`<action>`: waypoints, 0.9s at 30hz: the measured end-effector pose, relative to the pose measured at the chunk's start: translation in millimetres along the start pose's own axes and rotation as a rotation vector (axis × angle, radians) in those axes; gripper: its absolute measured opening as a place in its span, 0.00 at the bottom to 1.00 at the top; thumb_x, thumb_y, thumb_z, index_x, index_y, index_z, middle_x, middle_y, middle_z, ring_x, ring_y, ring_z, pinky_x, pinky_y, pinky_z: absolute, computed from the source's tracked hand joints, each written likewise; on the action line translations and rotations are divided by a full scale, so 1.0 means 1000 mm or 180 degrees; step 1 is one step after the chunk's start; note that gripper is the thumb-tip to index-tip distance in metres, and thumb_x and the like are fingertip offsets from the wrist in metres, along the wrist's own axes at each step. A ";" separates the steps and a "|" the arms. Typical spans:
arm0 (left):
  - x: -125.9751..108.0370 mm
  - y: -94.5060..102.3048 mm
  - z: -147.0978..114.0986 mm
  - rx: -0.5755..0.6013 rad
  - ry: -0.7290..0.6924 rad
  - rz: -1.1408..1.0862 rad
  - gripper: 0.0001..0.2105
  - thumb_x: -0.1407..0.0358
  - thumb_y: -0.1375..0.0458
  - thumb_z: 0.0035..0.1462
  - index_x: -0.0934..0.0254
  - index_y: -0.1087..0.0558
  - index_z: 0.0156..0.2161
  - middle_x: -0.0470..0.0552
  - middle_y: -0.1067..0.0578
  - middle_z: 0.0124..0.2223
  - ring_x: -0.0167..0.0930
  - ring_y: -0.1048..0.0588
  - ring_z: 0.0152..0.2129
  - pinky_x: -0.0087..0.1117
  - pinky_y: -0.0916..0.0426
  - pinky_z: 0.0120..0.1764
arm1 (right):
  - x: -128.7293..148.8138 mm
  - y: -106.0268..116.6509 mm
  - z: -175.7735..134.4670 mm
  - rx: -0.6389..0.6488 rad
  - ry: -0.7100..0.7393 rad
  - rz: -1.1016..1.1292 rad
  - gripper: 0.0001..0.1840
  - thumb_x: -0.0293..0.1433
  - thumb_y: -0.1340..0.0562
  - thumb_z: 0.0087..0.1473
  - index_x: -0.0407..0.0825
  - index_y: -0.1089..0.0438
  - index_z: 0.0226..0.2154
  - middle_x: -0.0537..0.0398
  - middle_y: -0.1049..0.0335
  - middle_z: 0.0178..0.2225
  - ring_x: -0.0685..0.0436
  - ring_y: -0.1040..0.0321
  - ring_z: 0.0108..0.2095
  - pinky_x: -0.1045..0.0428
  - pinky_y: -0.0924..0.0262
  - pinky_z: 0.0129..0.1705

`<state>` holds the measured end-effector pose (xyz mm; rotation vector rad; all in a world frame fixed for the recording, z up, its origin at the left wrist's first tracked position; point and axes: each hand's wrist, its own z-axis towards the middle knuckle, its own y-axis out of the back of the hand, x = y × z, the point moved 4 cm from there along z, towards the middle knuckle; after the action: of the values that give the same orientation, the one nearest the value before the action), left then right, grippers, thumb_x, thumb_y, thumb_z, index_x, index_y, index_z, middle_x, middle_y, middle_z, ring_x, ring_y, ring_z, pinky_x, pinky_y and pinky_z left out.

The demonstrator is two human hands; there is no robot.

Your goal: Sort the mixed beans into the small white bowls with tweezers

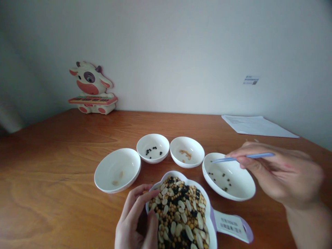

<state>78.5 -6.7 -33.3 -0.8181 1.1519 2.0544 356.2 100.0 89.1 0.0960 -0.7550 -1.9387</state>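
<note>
My left hand (138, 218) grips the left rim of a white cloud-shaped scoop (213, 224) with a labelled handle. Inside are mixed peanuts (178, 229), black beans and small yellow beans. My right hand (282, 173) is closed on blue tweezers (249, 156), whose tips reach over the right white bowl (246, 188). A tiny greenish bean (211, 161) shows at the tips; whether they still pinch it I cannot tell. Several small green beans (225, 189) lie in that bowl.
Behind the scoop, the left bowl (101, 176) holds a couple of pale peanuts, another bowl (141, 147) black beans, and a third bowl (199, 154) small orange-brown pieces. A cow toy keyboard (93, 100) and paper sheets (259, 125) rest by the wall.
</note>
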 end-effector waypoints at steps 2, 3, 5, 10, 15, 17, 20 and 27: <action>0.000 0.001 0.000 -0.0015 -0.0019 -0.0027 0.13 0.67 0.46 0.59 0.53 0.26 0.48 0.49 0.29 0.53 0.29 0.25 0.49 0.25 0.29 0.48 | -0.007 0.004 0.000 0.0014 -0.0100 -0.0136 0.07 0.26 0.38 0.57 0.55 0.27 0.32 0.59 0.23 0.27 0.44 0.26 0.26 0.51 0.35 0.28; 0.000 0.002 0.000 -0.0082 0.0013 -0.0048 0.13 0.67 0.46 0.58 0.53 0.25 0.47 0.49 0.28 0.52 0.30 0.25 0.48 0.25 0.29 0.48 | -0.010 0.005 0.000 0.0067 -0.0130 -0.0173 0.07 0.27 0.38 0.57 0.55 0.27 0.31 0.59 0.24 0.26 0.45 0.27 0.26 0.51 0.36 0.27; -0.001 0.003 0.001 -0.0153 0.0066 -0.0105 0.13 0.66 0.46 0.58 0.54 0.24 0.46 0.50 0.28 0.52 0.30 0.25 0.48 0.24 0.29 0.47 | -0.012 0.003 0.000 0.0191 -0.0171 -0.0201 0.06 0.28 0.39 0.57 0.54 0.27 0.31 0.59 0.25 0.25 0.45 0.28 0.25 0.51 0.37 0.26; -0.005 -0.003 0.001 -0.0113 0.0287 -0.0356 0.12 0.64 0.46 0.59 0.57 0.23 0.46 0.52 0.28 0.52 0.31 0.25 0.47 0.25 0.28 0.47 | -0.010 -0.002 0.001 0.0273 -0.0138 -0.0287 0.07 0.29 0.40 0.58 0.52 0.28 0.29 0.57 0.26 0.25 0.46 0.30 0.24 0.51 0.39 0.26; -0.009 -0.003 -0.001 -0.0203 0.0466 -0.0369 0.12 0.63 0.47 0.60 0.55 0.24 0.45 0.51 0.29 0.53 0.31 0.26 0.49 0.27 0.29 0.49 | -0.006 -0.011 0.000 0.0153 -0.0118 -0.0148 0.08 0.29 0.39 0.58 0.50 0.29 0.28 0.56 0.27 0.25 0.46 0.30 0.24 0.52 0.39 0.26; -0.012 -0.003 -0.002 0.0026 0.0430 -0.0395 0.13 0.63 0.46 0.60 0.54 0.25 0.48 0.51 0.31 0.56 0.32 0.27 0.51 0.30 0.29 0.51 | -0.003 -0.017 -0.001 0.0142 -0.0038 -0.0097 0.07 0.28 0.39 0.57 0.49 0.28 0.28 0.56 0.27 0.25 0.46 0.30 0.24 0.52 0.40 0.27; -0.015 0.006 -0.008 0.0174 0.0565 -0.0616 0.14 0.63 0.48 0.62 0.52 0.27 0.52 0.50 0.33 0.60 0.33 0.29 0.54 0.32 0.30 0.53 | 0.002 -0.025 -0.002 0.0174 0.0126 -0.0025 0.06 0.26 0.39 0.57 0.47 0.28 0.29 0.55 0.26 0.26 0.47 0.29 0.26 0.53 0.38 0.29; -0.025 0.069 -0.037 -0.0279 0.0369 -0.0057 0.10 0.65 0.45 0.60 0.54 0.25 0.44 0.47 0.26 0.50 0.29 0.25 0.48 0.24 0.29 0.48 | 0.005 -0.032 -0.003 0.0146 0.0398 -0.0153 0.07 0.26 0.39 0.57 0.47 0.29 0.27 0.54 0.25 0.25 0.49 0.29 0.25 0.54 0.39 0.30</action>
<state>48.0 -73.8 3.3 -0.9981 1.1182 2.0781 330.0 103.7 70.8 0.2632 -0.7198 -1.9415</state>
